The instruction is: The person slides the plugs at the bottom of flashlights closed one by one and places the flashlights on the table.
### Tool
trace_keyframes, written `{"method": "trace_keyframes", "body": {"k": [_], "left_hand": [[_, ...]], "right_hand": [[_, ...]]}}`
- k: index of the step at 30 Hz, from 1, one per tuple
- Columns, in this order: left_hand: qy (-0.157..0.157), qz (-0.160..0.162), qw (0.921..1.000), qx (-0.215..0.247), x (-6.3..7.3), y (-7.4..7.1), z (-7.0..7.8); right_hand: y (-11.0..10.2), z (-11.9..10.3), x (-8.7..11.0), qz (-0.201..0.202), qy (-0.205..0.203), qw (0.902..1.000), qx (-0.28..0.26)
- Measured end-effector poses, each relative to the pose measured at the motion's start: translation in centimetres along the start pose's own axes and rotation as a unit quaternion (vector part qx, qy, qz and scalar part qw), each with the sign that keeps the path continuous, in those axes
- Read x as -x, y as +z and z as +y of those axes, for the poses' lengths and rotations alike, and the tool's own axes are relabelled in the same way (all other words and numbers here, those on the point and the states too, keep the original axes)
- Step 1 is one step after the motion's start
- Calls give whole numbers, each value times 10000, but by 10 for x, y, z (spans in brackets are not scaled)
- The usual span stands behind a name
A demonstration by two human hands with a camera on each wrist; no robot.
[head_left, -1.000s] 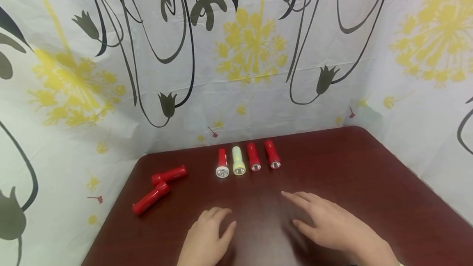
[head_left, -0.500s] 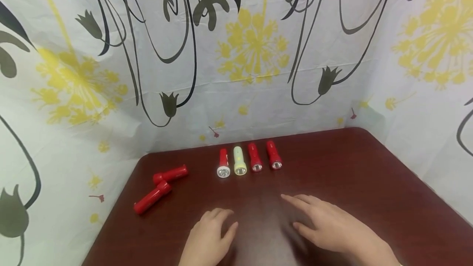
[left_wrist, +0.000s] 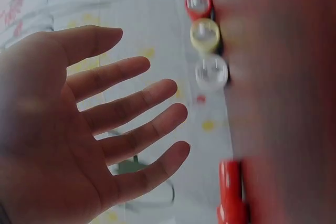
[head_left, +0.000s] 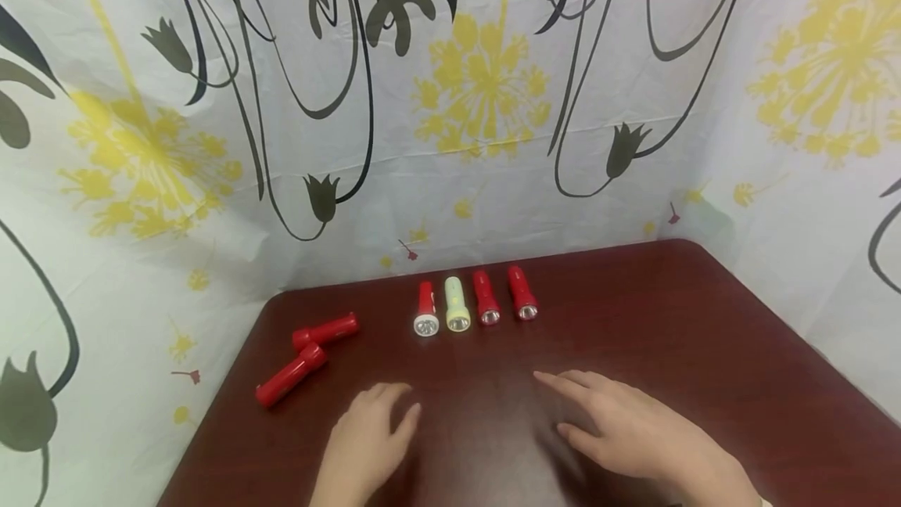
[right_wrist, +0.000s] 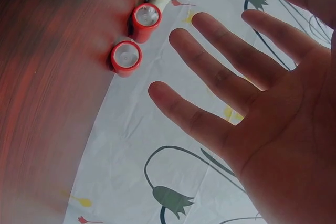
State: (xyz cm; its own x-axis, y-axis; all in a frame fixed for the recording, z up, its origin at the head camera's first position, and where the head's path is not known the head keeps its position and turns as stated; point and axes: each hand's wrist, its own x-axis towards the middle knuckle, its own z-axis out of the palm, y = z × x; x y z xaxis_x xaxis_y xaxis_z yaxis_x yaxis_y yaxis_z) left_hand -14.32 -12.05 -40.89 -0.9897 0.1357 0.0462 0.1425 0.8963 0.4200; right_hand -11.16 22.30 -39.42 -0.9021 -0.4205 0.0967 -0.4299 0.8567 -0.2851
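Note:
Four is avoided here: several flashlights stand in a row near the table's back edge. From left, they are a red flashlight with a white head (head_left: 425,311), a pale yellow-green flashlight (head_left: 456,305), a red flashlight (head_left: 486,298) and another red flashlight (head_left: 522,293); their lenses face me. Two more red flashlights, one behind (head_left: 326,331) and one in front (head_left: 291,375), lie at the left, touching or nearly so. My left hand (head_left: 367,438) hovers empty, fingers spread, nearest the left pair. My right hand (head_left: 629,430) is also empty, fingers extended, in front of the row's right end.
The dark red-brown table (head_left: 704,335) has rounded back corners. A white sheet (head_left: 436,202) with floral print hangs close behind it and along both sides.
My left hand has moved left, toward the pair of red flashlights. The right hand has stayed nearly still, and the flashlights lie as before.

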Motion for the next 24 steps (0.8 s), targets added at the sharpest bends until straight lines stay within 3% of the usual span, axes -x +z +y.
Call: {"method": "trace_keyframes", "body": {"k": [5, 10, 16, 18, 24], "left_hand": [[-421, 293, 9986, -86, -14, -22, -35], [-999, -25, 9947, -252, -29, -42, -69], [-799, 422, 9926, -813, -50, -42, -96], [-881, 538, 9897, -991, -57, -39, -103], [-1220, 367, 9848, -1177, -76, -36, -120]], "right_hand": [[-1, -1, -1, 157, -147, 9997, 115], [1, -5, -1, 116, -207, 9997, 33], [0, -9, -2, -89, -137, 9999, -56], [-1, -9, -1, -166, -44, 9998, -62], [-1, -6, 1, -321, 226, 9991, -126]]}}
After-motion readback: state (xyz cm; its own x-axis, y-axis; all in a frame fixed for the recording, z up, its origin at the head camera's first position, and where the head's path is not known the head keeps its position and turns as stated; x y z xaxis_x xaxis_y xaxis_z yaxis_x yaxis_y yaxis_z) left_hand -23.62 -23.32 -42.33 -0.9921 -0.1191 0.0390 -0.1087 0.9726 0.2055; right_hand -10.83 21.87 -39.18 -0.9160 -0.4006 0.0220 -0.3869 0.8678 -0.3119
